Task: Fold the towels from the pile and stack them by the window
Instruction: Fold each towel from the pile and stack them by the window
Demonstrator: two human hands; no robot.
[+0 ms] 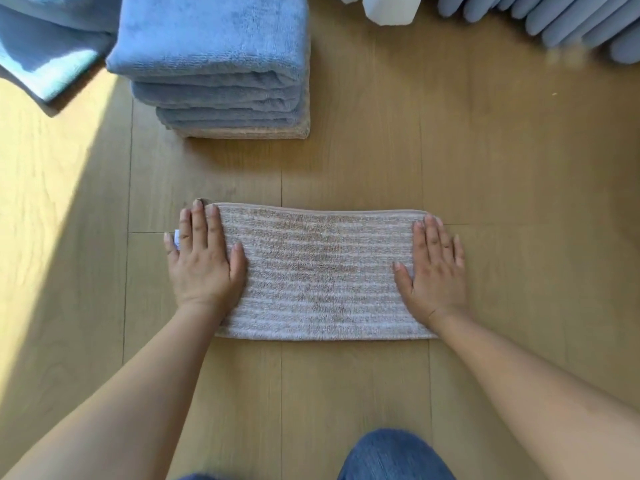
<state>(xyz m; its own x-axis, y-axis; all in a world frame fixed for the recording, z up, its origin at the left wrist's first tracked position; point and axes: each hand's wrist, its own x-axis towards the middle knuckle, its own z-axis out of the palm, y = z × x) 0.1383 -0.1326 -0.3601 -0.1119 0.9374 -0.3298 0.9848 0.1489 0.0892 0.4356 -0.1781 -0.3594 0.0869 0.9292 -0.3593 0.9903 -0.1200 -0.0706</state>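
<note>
A beige-and-white striped towel (pixel 318 271) lies folded into a long band on the wooden floor in front of me. My left hand (pixel 202 258) presses flat on its left end, fingers straight, with a small white label showing by the fingers. My right hand (pixel 434 268) lies flat on its right end, fingers straight too. Beyond the towel stands a stack of folded towels (pixel 218 74), several blue ones on top of a beige one at the bottom.
A loose light-blue towel (pixel 45 53) lies at the far left in a patch of sunlight. A white container (pixel 391 10) stands at the top middle, and grey-blue curtain folds (pixel 554 19) hang at the top right. My denim-clad knee (pixel 391 455) shows at the bottom.
</note>
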